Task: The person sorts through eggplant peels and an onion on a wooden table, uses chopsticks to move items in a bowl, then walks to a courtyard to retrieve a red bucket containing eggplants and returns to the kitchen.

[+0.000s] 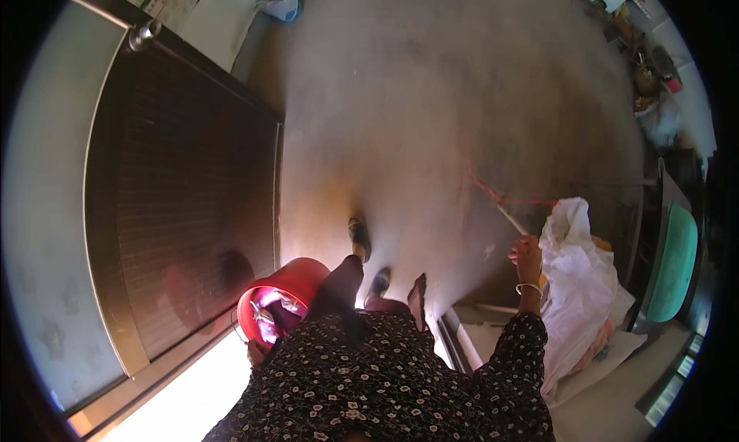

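Note:
My left hand (257,352), partly hidden behind my sleeve, grips a red plastic bucket (309,274) by its thin wire handle, at my left side. The bucket tilts, and shiny and dark things (267,322) show inside; I cannot tell what they are. My right hand (526,256), with a pale bangle at the wrist, has its fingers curled on my right. It overlaps the end of a thin pale rod (511,218) with red strands beyond it; whether I hold the rod is unclear. Crumpled white cloth or sacking (577,286) lies right beside that hand.
A brown door (196,153) with a round metal knob (144,35) stands along the left. Concrete floor (415,95) stretches ahead of my shoes (359,234). A plastic bag (281,2) sits by the far wall. At right are a green panel (672,263) and assorted household clutter (646,78).

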The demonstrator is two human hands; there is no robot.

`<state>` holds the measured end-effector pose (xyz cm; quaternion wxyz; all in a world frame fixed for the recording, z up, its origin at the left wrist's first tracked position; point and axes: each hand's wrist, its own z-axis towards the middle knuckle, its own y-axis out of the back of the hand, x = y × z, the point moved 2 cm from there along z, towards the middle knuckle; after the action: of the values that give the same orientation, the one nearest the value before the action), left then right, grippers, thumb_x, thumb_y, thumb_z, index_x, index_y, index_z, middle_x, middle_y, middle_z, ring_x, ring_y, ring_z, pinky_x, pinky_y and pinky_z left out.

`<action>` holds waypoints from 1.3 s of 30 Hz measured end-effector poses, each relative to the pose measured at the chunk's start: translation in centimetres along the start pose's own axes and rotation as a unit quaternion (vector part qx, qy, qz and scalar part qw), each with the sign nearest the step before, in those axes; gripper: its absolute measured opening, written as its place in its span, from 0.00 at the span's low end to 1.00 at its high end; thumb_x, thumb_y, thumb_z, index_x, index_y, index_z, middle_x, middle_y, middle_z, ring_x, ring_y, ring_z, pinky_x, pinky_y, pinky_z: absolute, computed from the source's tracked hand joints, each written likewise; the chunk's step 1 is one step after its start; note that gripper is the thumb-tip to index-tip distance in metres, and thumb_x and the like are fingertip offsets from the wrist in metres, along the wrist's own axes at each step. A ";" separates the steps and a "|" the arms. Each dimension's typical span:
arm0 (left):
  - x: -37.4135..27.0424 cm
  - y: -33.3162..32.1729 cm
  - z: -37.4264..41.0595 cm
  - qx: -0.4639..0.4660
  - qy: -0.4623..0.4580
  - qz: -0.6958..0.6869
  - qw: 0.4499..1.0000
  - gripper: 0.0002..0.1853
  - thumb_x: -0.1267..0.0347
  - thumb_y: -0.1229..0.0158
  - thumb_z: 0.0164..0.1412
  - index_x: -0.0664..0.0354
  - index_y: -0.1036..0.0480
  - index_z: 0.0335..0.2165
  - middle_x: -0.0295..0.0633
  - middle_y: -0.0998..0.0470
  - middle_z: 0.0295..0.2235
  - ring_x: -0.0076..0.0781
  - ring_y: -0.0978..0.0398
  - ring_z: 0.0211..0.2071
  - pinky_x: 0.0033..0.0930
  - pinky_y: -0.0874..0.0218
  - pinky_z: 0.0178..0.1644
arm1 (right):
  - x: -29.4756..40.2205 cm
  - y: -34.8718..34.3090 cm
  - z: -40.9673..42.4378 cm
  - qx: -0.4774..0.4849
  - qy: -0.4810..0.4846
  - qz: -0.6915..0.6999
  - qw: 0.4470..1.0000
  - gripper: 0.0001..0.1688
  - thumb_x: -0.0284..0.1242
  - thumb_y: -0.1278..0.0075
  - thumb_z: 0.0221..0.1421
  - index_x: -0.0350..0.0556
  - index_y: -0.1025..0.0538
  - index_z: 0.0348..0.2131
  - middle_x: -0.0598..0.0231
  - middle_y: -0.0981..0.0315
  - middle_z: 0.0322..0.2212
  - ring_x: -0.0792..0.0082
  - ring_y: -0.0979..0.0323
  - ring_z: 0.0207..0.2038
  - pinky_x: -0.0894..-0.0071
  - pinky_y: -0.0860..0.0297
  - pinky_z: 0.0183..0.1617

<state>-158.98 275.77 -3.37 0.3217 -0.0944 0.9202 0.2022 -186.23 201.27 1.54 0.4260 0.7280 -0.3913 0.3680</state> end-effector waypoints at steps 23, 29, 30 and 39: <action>-26.9 -23.6 6.5 0.243 0.235 0.087 0.937 0.13 0.63 0.48 0.48 0.55 0.39 0.15 0.33 0.42 0.09 0.27 0.47 0.07 0.31 0.54 0.10 | 12.4 -12.6 5.0 0.083 -0.215 -0.181 0.956 0.17 0.32 0.48 0.44 0.41 0.32 0.32 0.58 0.29 0.25 0.63 0.28 0.21 0.69 0.31 0.22; -31.0 -36.9 -2.1 0.007 0.028 0.015 0.999 0.16 0.64 0.46 0.45 0.51 0.44 0.13 0.31 0.42 0.10 0.23 0.49 0.08 0.26 0.58 0.09 | 13.8 -13.1 23.2 0.136 0.025 -0.281 0.950 0.12 0.30 0.48 0.44 0.46 0.29 0.32 0.61 0.32 0.25 0.61 0.31 0.31 0.66 0.33 0.32; -31.8 -38.4 -2.6 0.013 0.086 0.032 0.996 0.16 0.64 0.46 0.45 0.51 0.45 0.13 0.30 0.43 0.10 0.23 0.49 0.08 0.27 0.58 0.08 | 14.5 -13.6 26.0 0.130 0.070 -0.282 0.948 0.11 0.30 0.50 0.46 0.45 0.29 0.32 0.62 0.32 0.24 0.64 0.31 0.29 0.68 0.33 0.31; -36.7 -60.8 1.2 0.119 0.091 0.053 0.987 0.16 0.60 0.49 0.47 0.51 0.44 0.13 0.32 0.40 0.12 0.27 0.42 0.12 0.31 0.49 0.13 | 26.9 -16.9 36.8 0.075 -0.096 -0.202 0.972 0.10 0.29 0.60 0.55 0.41 0.31 0.33 0.63 0.29 0.21 0.73 0.31 0.17 0.76 0.34 0.17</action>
<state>-111.42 223.18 -0.06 0.2348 -0.0247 0.9668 0.0981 -152.45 166.52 5.80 0.3966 0.8536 -0.2462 0.2310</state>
